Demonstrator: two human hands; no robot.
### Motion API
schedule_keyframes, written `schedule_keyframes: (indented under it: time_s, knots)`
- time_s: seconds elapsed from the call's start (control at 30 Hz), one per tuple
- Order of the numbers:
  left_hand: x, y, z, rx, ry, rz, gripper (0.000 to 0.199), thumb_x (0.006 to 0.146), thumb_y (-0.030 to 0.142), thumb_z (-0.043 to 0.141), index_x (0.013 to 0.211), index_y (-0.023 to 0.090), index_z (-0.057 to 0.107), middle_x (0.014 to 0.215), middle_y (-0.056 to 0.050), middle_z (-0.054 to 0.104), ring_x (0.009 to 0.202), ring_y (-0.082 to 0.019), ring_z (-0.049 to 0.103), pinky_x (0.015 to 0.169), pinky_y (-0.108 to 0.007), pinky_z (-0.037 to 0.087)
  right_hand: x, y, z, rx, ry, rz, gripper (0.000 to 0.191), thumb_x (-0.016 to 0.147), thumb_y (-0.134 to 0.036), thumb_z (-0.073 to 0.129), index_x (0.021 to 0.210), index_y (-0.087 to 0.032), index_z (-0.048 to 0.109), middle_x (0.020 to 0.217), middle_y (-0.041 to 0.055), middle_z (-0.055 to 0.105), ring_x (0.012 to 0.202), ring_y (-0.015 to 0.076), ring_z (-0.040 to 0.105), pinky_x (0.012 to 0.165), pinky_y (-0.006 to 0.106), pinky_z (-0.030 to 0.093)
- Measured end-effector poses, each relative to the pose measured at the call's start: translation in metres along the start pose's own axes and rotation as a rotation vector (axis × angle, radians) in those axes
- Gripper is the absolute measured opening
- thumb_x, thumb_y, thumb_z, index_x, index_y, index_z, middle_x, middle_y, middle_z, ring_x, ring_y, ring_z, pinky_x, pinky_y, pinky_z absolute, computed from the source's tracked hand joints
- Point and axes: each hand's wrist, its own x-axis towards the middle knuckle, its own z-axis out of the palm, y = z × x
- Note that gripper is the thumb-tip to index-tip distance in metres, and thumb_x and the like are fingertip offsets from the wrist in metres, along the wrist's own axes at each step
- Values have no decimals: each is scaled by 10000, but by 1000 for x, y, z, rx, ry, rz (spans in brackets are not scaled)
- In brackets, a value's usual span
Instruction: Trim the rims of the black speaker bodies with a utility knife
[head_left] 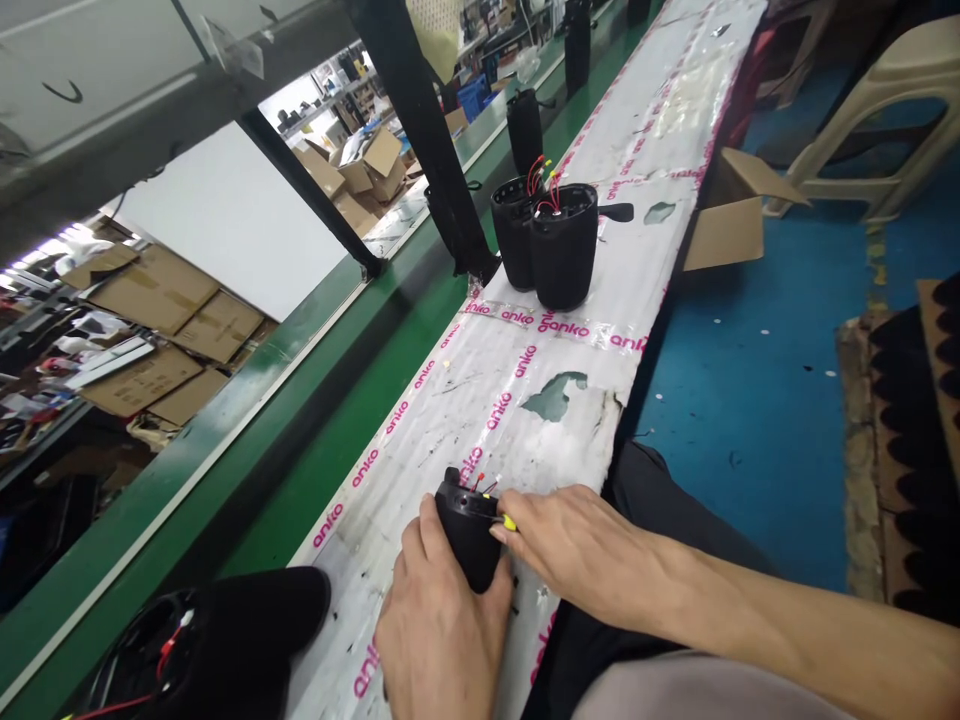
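The left hand [442, 620] is wrapped around a small black tapered cylindrical housing [471, 545], fingers along one side and thumb on the other, holding it over the white-wrapped bench strip [420, 450] with pink "anko" lettering. The right hand [566, 545] is closed in a pinch at the rim, gripping a small yellow piece [510, 522]; what that piece belongs to is hidden by the fingers.

The held housing's open end points up, its long axis running from the rim down to the narrower base between the left hand's fingers and thumb; whether the base touches the strip cannot be told. Short red and white wire ends stick out of the opening, and a black tab stands at the rim.

Near the lower left edge, a large-looking black fabric-covered housing [247, 625] lies with its long axis slanting, its opening toward the lower left; inside are red wires and a white connector.

Farther along the strip, two black cup-shaped housings [564, 255] [512, 240] stand upright side by side, openings up, with red, yellow and green wires rising from them. Beyond the strip's right edge is an open brown cardboard box [726, 232], its contents not visible.
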Motion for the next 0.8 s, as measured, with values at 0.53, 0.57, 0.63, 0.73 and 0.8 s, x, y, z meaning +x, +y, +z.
schedule_keyframes:
  time_s: [0.53, 0.57, 0.63, 0.73, 0.8]
  knots:
    - [-2, 5, 0, 59, -4, -18, 684, 898, 489, 558, 1430, 107, 359, 1139, -109, 627, 925, -287, 670, 652, -352, 513, 0, -1, 4, 43, -102, 68, 255, 1084, -354, 305, 974, -210, 485, 682, -1, 594, 542, 195, 584, 523, 339, 245]
    - [-2, 6, -1, 60, -8, -20, 680, 903, 487, 552, 1431, 105, 358, 1134, -108, 627, 931, -287, 669, 652, -353, 512, -2, -1, 6, 36, -93, 72, 255, 1083, -362, 308, 992, -210, 491, 693, 1, 597, 553, 193, 585, 530, 338, 261]
    - [-3, 7, -1, 59, -12, -22, 677, 913, 489, 537, 1437, 102, 352, 1133, -108, 627, 945, -287, 667, 653, -353, 514, -5, -2, 9, 23, -66, 80, 251, 1079, -375, 319, 1026, -210, 501, 720, 7, 602, 578, 192, 589, 550, 338, 292]
    - [-3, 7, 0, 65, 0, -15, 696, 908, 510, 534, 1438, 97, 354, 1134, -115, 629, 941, -290, 666, 651, -357, 519, -8, -4, 5, 14, -30, 74, 211, 1069, -355, 364, 1022, -212, 510, 731, 11, 604, 584, 191, 585, 565, 344, 317]
    - [-4, 7, 2, 76, 12, -2, 712, 901, 515, 537, 1435, 81, 358, 1138, -128, 629, 935, -296, 664, 671, -366, 527, -7, -6, -3, -25, -26, 65, 195, 1063, -332, 381, 1017, -206, 522, 729, 22, 609, 596, 205, 597, 569, 349, 327]
